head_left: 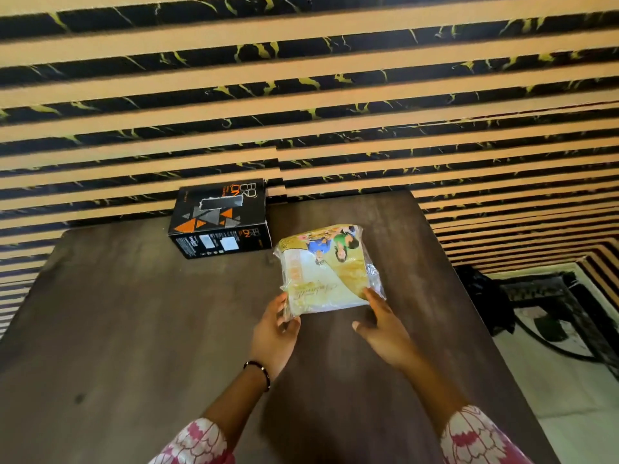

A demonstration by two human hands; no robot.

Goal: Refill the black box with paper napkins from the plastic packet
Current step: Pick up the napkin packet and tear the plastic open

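Napkins (330,272) obscured inside printed packet

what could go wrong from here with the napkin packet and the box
1. Both hands, left and right, touch only the near edge of the plastic packet; the slick wrap might slip if lifted from there.
2. The black box shows only a narrow, ragged slot on top, so napkins could bunch or tear going in.
3. The box sits at the table's far edge by the striped wall; pushing may shift it.
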